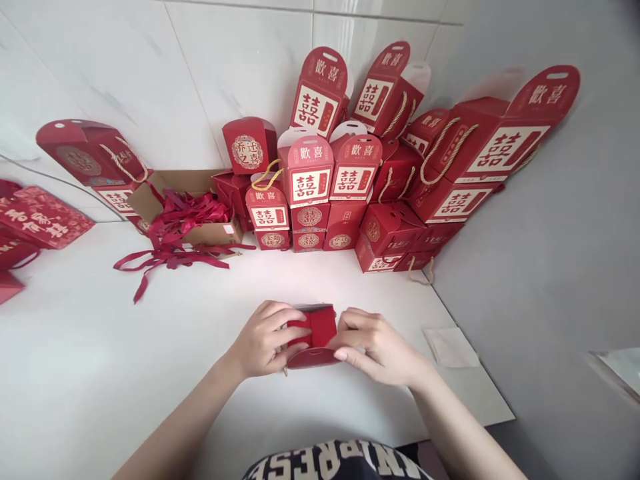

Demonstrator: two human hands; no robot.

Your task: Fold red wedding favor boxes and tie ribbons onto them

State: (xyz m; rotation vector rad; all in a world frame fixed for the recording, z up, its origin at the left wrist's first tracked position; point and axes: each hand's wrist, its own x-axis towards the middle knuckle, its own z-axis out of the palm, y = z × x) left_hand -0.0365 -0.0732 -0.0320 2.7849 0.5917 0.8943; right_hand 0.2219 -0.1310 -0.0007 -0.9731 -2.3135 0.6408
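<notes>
The left hand [270, 339] is clasping one side of the red box [324, 327], its grip half curled! Opposite, the right hand [374, 341] is pinching the edge, grip nearly closed.

The person is wearing a dark shirt [350, 471], navy or black, with big off-white block letters [327, 460] curving across its front and appearing upside down from here. The lower edge is cutting the shirt off. The left forearm [193, 415], right forearm [457, 417], left hand [270, 337] and right hand [371, 341] are showing bare.
</notes>
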